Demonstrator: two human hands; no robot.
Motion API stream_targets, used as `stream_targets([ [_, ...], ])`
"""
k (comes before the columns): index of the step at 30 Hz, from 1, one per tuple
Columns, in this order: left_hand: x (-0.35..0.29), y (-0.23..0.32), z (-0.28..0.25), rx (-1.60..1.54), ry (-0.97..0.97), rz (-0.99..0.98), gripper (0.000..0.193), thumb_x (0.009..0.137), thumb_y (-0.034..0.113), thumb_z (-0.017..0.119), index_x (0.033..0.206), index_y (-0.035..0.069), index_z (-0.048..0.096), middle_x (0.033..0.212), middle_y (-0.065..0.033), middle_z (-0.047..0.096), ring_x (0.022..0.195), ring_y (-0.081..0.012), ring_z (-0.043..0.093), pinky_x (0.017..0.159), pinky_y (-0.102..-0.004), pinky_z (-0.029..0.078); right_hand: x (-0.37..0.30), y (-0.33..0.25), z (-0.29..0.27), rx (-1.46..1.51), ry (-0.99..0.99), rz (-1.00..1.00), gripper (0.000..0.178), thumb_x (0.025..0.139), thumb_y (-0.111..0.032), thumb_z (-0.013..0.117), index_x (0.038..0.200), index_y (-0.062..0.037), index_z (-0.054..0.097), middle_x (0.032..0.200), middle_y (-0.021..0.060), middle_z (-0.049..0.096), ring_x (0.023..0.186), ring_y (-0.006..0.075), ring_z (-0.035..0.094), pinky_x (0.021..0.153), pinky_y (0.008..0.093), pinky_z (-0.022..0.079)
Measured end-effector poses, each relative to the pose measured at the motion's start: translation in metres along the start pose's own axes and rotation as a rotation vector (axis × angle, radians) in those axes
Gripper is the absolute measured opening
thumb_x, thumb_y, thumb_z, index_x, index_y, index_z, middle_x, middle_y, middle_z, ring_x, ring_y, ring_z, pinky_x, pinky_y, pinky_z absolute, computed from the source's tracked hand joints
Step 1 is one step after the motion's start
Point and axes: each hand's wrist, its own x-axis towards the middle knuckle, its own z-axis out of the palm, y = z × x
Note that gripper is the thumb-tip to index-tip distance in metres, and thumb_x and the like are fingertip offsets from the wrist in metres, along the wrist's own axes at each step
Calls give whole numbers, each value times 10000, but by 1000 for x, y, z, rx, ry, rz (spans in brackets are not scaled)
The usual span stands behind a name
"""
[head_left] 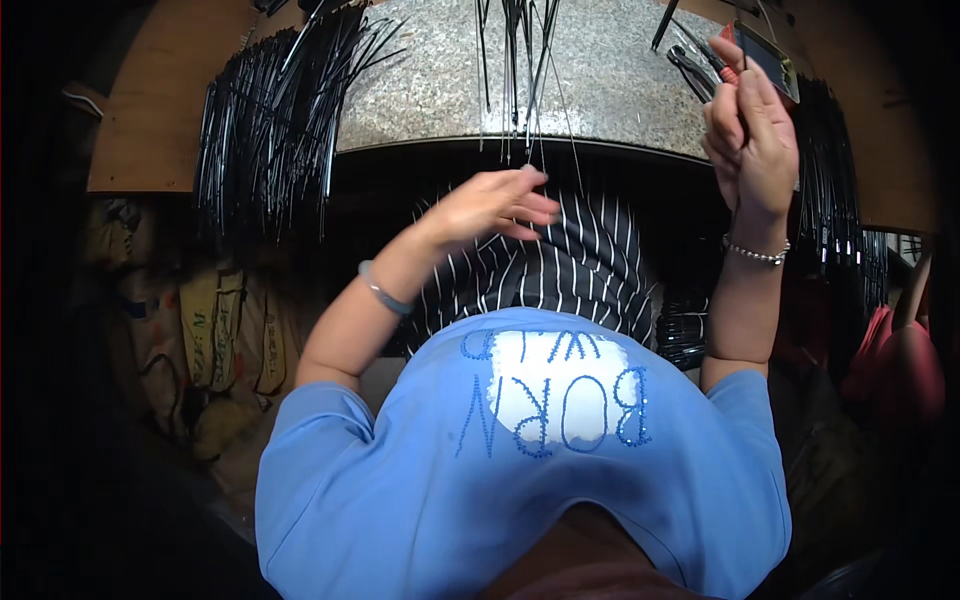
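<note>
Loosely spread fingers (535, 208) on the left hand (488, 208), blurred, with no visible hold on anything, above the striped cloth (580, 260) over the lap. Just beyond, near those fingertips, lower tips of a sparse bunch of thin dark rods (514, 45), hanging past the near edge of the table (620, 90). Liable to snag or get knocked askew, judging by the loose ends, on any careless sweep of this hand. Farther out and to the right, the raised right hand (757, 145), thumb and fingertips pressed together, apparently pinching one thin dark rod (744, 48) pointing upward; lower end hard to make out. Could twist or slip from so small a pinch, perhaps for want of support from the other hand. Close behind, hand tools (729, 75) and a dark-rimmed box (792, 82), partly hidden; easy to bump on a wide swing. Out at the sides, a dense left bundle (265, 130) and right bundle (828, 170), drooping downward; could tangle or slide off if brushed, from overhanging weight.
</note>
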Motion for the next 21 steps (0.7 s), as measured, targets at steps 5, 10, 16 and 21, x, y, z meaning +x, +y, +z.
stream_targets([
  [5,45,-15,35,-590,-186,181,434,981,375,389,1080,-30,508,840,-157,625,706,-184,619,587,-256,519,1,5,-3,-37,-30,-44,344,1002,-189,355,1274,6,433,541,-46,376,400,7,234,329,136,216],
  [10,30,22,57,-598,-344,303,367,990,342,382,912,10,516,672,-92,587,554,-131,562,492,-228,475,-5,9,-5,-151,18,-84,321,999,-186,369,1251,-3,444,603,-5,497,431,20,338,372,150,303],
  [16,13,36,79,-175,-234,423,332,995,303,385,845,35,513,622,-66,568,511,-107,532,472,-204,446,-3,29,11,-301,48,-106,342,1003,-187,349,1274,14,403,820,101,633,621,86,552,569,197,476],
  [21,27,19,80,-24,-290,445,344,1002,268,361,853,17,543,621,-71,582,511,-114,545,475,-204,450,-2,31,40,-154,-38,-12,345,1001,-187,355,1279,15,383,817,112,623,588,101,568,536,192,478],
])
